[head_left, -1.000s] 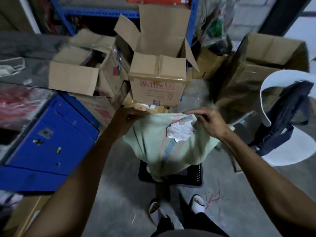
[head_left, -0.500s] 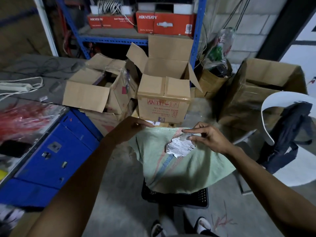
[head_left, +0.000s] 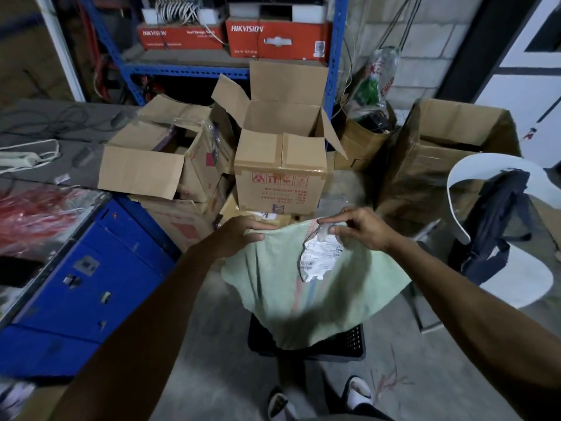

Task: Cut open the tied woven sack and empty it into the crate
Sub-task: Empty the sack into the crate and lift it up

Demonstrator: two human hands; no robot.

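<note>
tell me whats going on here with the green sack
A person holds a pale green woven sack up by its top edge with both bare hands: the left hand grips one corner, the right hand pinches the edge by a torn white paper label. The sack's lower end hangs into a black slotted plastic crate on the concrete floor. Whatever may be dropping out is hidden behind the sack.

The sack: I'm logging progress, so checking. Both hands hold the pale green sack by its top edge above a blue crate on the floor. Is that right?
Not quite: the crate is black, not blue, as the head view shows. The rest stands: the left hand and right hand each have a grip on the top edge of the pale green sack, which hangs above the crate on the floor.
</note>
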